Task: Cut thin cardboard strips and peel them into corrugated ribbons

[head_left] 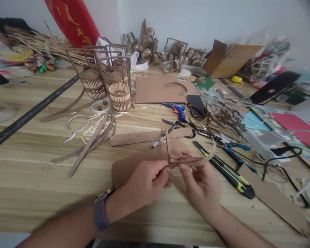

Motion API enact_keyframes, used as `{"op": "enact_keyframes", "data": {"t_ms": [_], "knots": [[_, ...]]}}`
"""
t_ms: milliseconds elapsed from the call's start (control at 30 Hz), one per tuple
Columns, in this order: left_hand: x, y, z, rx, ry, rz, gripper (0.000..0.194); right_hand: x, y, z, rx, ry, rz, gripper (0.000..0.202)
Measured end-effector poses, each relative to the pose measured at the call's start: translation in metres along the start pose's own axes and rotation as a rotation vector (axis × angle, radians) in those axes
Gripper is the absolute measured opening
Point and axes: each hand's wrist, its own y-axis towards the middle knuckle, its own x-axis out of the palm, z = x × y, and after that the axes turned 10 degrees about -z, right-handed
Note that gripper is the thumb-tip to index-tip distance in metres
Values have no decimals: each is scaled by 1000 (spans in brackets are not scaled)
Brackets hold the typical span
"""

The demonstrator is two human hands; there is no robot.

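My left hand (152, 181) pinches a narrow cardboard strip (167, 143) near its lower end, and the strip sticks up from the fingers. My right hand (201, 182) is closed around the same piece from the other side. Between the two hands the strip seems to bend, with a thin curled peel (209, 154) trailing off to the right. How the parts join there is hidden by my fingers. Beneath both hands lies a flat cardboard sheet (124, 170). A yellow-black utility knife (229, 174) rests just right of my right hand.
Behind my hands lie a cardboard strip (134, 138), a pen (161, 139), black scissors (191, 128) and a blue glue gun (179, 111). Small wooden-slat buckets (119, 98) in frames stand back left. Loose strips and small sticks (91, 126) lie left; pliers (235, 155) and scraps right.
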Motion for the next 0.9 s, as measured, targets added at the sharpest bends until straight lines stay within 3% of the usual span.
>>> {"op": "enact_keyframes", "data": {"t_ms": [100,333,567,900], "knots": [[-2,0,1,-23,44,-19,32,0,-1,-1,42,53,6,14],[-3,4,-1,-34,-120,-11,35,0,4,-4,-99,-32,-9,13],[-1,0,3,-17,-30,29,31,-2,7,-4,-128,-167,-25,10],[-6,-1,3,23,43,-22,35,-3,5,-7,71,66,24,10]]}}
